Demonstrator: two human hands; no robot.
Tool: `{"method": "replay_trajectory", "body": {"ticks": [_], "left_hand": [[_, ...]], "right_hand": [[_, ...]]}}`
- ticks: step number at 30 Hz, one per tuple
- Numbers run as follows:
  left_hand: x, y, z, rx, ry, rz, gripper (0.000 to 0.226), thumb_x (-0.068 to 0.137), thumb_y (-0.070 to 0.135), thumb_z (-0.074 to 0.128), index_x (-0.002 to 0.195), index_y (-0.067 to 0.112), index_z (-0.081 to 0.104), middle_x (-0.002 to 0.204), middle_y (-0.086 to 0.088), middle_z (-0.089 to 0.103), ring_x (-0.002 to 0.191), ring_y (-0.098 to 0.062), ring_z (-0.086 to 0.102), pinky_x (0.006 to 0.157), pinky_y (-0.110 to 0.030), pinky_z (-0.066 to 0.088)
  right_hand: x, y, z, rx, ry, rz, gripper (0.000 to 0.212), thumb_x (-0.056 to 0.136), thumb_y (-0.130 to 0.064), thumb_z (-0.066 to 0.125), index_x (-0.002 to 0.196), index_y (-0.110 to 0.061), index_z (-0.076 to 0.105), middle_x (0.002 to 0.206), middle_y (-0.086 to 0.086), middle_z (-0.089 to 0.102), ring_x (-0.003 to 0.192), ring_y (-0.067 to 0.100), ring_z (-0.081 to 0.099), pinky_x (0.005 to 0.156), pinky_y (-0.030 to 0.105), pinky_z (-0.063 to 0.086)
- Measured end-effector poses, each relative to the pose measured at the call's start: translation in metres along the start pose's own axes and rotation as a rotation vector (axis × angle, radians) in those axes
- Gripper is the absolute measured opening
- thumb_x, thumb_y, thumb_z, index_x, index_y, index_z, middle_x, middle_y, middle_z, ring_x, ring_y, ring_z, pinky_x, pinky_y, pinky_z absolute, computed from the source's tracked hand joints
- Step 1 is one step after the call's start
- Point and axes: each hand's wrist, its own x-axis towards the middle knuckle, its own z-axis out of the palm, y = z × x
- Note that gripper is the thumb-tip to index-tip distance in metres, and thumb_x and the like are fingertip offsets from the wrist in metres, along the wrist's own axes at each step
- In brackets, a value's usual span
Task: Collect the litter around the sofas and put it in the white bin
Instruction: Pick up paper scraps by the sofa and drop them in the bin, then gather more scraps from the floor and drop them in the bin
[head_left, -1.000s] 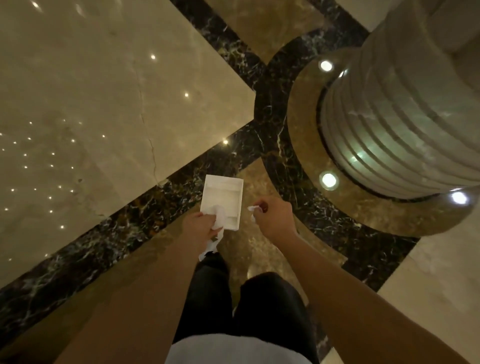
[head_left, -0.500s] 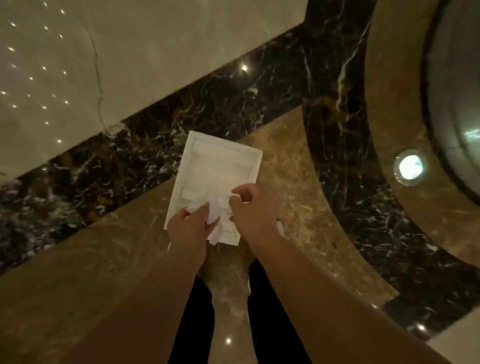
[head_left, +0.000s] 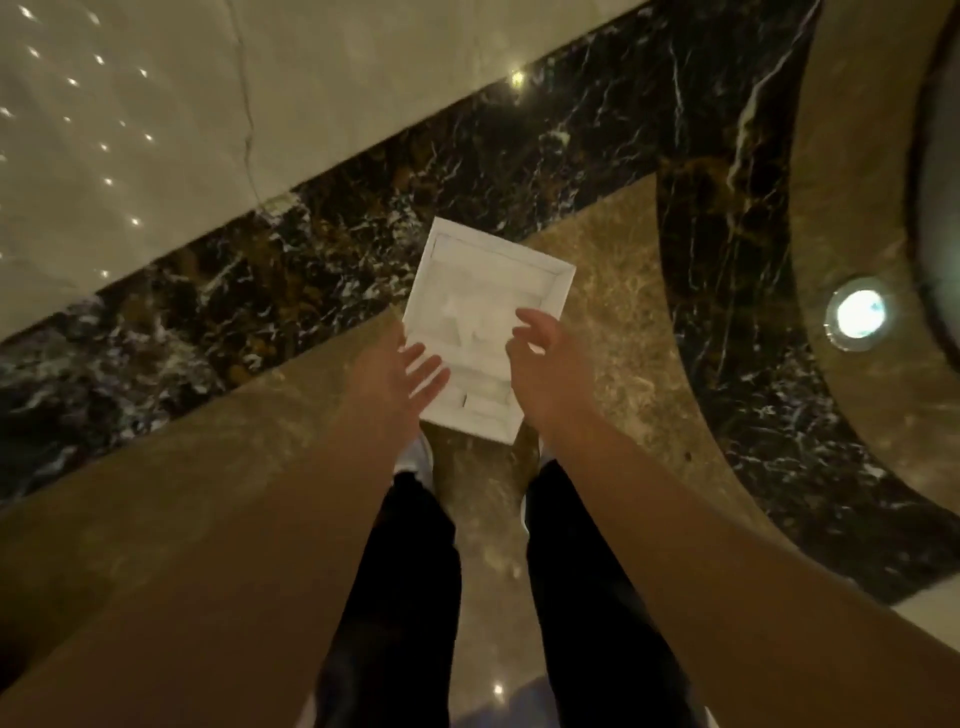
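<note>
The white bin, a rectangular open-topped box, stands on the marble floor right in front of my feet. Crumpled white paper litter lies inside it. My left hand hovers over the bin's near left corner, palm up, fingers spread and empty. Over the bin's near right side is my right hand, its fingers apart and holding nothing. Both hands cover part of the bin's near end.
A round floor light glows at the right, set in a brown ring around a column base. Dark veined marble bands cross the pale floor. My legs in dark trousers stand just behind the bin.
Both hands held white paper over the bin earlier; now they are open and the paper lies in the bin. My view has closed in on the bin.
</note>
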Motion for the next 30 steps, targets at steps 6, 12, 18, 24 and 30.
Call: {"method": "replay_trajectory", "body": {"ticks": [6, 12, 18, 24, 30], "left_hand": [[-0.209, 0.046, -0.025, -0.039, 0.022, 0.030, 0.040, 0.097, 0.034, 0.047, 0.131, 0.015, 0.051, 0.122, -0.010, 0.060, 0.114, -0.026, 0.058, 0.090, -0.036, 0.051], [-0.399, 0.044, -0.070, -0.125, 0.125, 0.234, 0.022, 0.094, 0.028, 0.056, 0.092, 0.005, 0.058, 0.074, -0.008, 0.060, 0.066, -0.016, 0.065, 0.059, -0.032, 0.058], [-0.535, -0.037, -0.145, -0.052, 0.372, 0.575, 0.021, 0.084, 0.035, 0.067, 0.096, 0.019, 0.065, 0.092, -0.007, 0.069, 0.078, -0.022, 0.068, 0.069, -0.041, 0.061], [-0.604, -0.192, -0.237, 0.144, 0.715, 0.630, 0.006, 0.085, 0.038, 0.062, 0.084, 0.036, 0.056, 0.098, -0.001, 0.065, 0.083, -0.021, 0.067, 0.074, -0.038, 0.059], [-0.646, -0.313, -0.323, 0.541, 1.035, 0.561, 0.052, 0.078, 0.057, 0.059, 0.120, 0.030, 0.049, 0.115, 0.001, 0.058, 0.097, -0.022, 0.060, 0.077, -0.040, 0.054]], "right_hand": [[-0.185, -0.100, -0.037, -0.180, -0.076, -0.166, 0.040, 0.092, -0.029, 0.046, 0.130, -0.022, 0.051, 0.117, -0.001, 0.057, 0.107, 0.018, 0.055, 0.091, 0.032, 0.046], [-0.325, -0.136, -0.083, -0.417, -0.146, -0.484, 0.039, 0.095, -0.029, 0.048, 0.132, -0.017, 0.049, 0.125, 0.008, 0.060, 0.112, 0.024, 0.056, 0.088, 0.028, 0.038], [-0.454, -0.132, -0.113, -0.708, -0.368, -0.854, 0.046, 0.095, -0.032, 0.048, 0.137, -0.014, 0.044, 0.129, 0.013, 0.057, 0.118, 0.029, 0.053, 0.099, 0.041, 0.045], [-0.566, -0.058, -0.124, -1.053, -0.617, -1.212, 0.051, 0.094, -0.041, 0.047, 0.139, -0.018, 0.040, 0.137, 0.008, 0.051, 0.125, 0.027, 0.048, 0.103, 0.044, 0.042], [-0.662, 0.014, -0.103, -1.448, -0.644, -1.737, 0.074, 0.087, -0.063, 0.039, 0.146, -0.021, 0.024, 0.146, 0.012, 0.041, 0.133, 0.035, 0.037, 0.107, 0.051, 0.035]]}}
